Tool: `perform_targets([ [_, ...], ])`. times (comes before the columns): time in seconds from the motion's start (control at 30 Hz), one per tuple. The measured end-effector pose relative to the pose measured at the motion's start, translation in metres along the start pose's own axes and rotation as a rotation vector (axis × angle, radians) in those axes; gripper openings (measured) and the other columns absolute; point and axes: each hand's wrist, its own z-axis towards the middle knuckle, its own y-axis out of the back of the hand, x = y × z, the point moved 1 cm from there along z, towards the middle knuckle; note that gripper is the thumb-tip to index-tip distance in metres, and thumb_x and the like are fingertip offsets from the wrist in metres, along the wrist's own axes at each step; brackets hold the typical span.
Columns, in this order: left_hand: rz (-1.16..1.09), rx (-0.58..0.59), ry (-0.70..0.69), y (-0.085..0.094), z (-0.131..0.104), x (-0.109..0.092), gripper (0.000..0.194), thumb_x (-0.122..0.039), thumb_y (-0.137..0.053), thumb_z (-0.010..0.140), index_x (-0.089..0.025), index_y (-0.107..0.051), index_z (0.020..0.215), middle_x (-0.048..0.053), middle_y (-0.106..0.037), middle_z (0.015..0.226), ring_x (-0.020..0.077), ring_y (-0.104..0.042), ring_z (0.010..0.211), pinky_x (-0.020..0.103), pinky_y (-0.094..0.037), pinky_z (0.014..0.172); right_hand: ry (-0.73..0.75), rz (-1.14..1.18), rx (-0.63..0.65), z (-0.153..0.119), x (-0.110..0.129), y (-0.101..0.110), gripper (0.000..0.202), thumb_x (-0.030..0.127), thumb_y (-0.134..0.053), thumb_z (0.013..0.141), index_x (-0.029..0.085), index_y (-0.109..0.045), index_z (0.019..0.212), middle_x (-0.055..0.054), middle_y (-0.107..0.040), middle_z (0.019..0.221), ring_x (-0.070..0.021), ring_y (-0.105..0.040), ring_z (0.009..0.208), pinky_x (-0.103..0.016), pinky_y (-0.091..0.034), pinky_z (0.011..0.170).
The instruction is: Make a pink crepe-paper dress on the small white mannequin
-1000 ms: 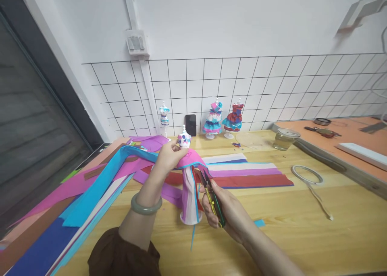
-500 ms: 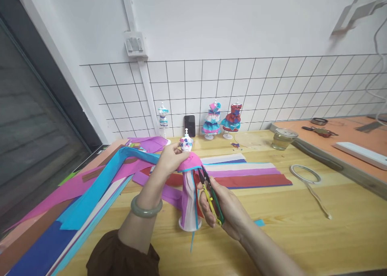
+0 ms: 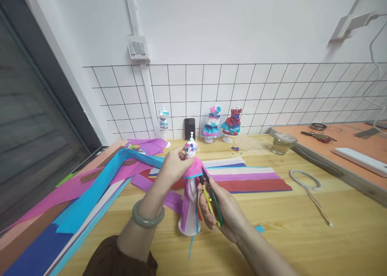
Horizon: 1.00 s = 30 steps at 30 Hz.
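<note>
The small mannequin (image 3: 190, 149) stands toward the front edge of the bench (image 3: 281, 239). Fingers of the left hand (image 3: 174, 164) grasp its waist — a sensible hold, since the pink layer (image 3: 194, 167) looks light, soft, easily creased — while the right hand (image 3: 225, 207) grips the snips (image 3: 207, 198).

No readable text, brand, number or sign in view. Closest thing: small pale marks on the black item (image 3: 93, 156), left side, near the wall (image 3: 211, 22); too tiny to make out, can't tell if they're letters or just pattern
</note>
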Motion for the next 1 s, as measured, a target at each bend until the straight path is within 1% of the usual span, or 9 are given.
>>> perform_targets([
  [0.23, 0.008, -0.004, 0.008, -0.0010, -0.0025, -0.0052, 0.020, -0.025, -0.058, 0.069, -0.015, -0.063, 0.085, -0.002, -0.057, 0.065, 0.0105, -0.049, 0.056, 0.021, -0.036, 0.053, -0.026, 0.025, 0.029, 0.0010, 0.0003, 0.0031, 0.043, 0.061, -0.049, 0.083, 0.018, -0.051, 0.086, 0.008, -0.046, 0.042, -0.0041, -0.030, 0.026, -0.015, -0.026, 0.027],
  [0.57, 0.014, 0.010, -0.022, -0.0001, -0.0024, -0.0044, 0.024, -0.025, -0.057, 0.070, -0.016, -0.065, 0.090, -0.002, -0.057, 0.064, 0.0108, -0.050, 0.056, 0.021, -0.037, 0.053, -0.047, 0.040, 0.007, 0.0010, -0.0001, 0.0054, 0.045, 0.064, -0.054, 0.077, 0.020, -0.051, 0.082, 0.011, -0.039, 0.041, -0.0022, -0.022, 0.025, -0.014, -0.018, 0.027],
  [0.8, 0.004, 0.016, -0.027, -0.0006, -0.0033, -0.0050, 0.023, -0.026, -0.057, 0.069, -0.016, -0.064, 0.089, -0.002, -0.058, 0.065, 0.0112, -0.051, 0.057, 0.021, -0.037, 0.053, -0.033, 0.063, 0.035, 0.0019, -0.0015, 0.0059, 0.042, 0.062, -0.055, 0.078, 0.020, -0.051, 0.081, 0.011, -0.037, 0.041, -0.0015, -0.020, 0.026, -0.014, -0.020, 0.026],
  [1.0, 0.000, 0.022, -0.008, -0.0010, -0.0040, -0.0064, 0.021, -0.027, -0.058, 0.069, -0.016, -0.063, 0.086, -0.002, -0.058, 0.066, 0.0109, -0.050, 0.057, 0.020, -0.037, 0.053, -0.016, 0.040, 0.030, 0.0030, -0.0023, 0.0056, 0.043, 0.062, -0.055, 0.078, 0.019, -0.050, 0.081, 0.012, -0.036, 0.041, -0.0016, -0.020, 0.027, -0.013, -0.022, 0.026],
])
